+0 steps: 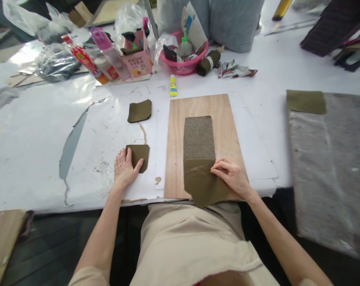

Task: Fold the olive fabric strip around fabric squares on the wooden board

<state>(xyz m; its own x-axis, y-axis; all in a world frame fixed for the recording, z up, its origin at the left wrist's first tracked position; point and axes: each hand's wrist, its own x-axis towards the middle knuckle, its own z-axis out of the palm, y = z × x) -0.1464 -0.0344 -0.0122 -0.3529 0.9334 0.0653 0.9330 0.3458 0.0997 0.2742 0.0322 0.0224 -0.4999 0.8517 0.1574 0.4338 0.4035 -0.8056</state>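
On a wooden board (174, 151) lies a textured grey-brown strip (199, 137). An olive fabric piece (202, 182) meets its near end and hangs slightly past the table's front edge. My right hand (230, 174) pinches this fabric by its upper right edge, fingertips together. To the left, my left hand (126, 169) rests flat with fingers spread, its thumb and fingertips touching a small olive fabric square (141, 155). Another stack of olive fabric squares (139, 111) lies farther back.
Behind the board are a yellow glue tube (173, 86), a pink basket (180, 68), a rolled olive cloth (208, 62), a pink carton (137, 59) and a red bottle (83, 57). Grey material (331, 159) with an olive piece (306, 101) overhangs the table at right.
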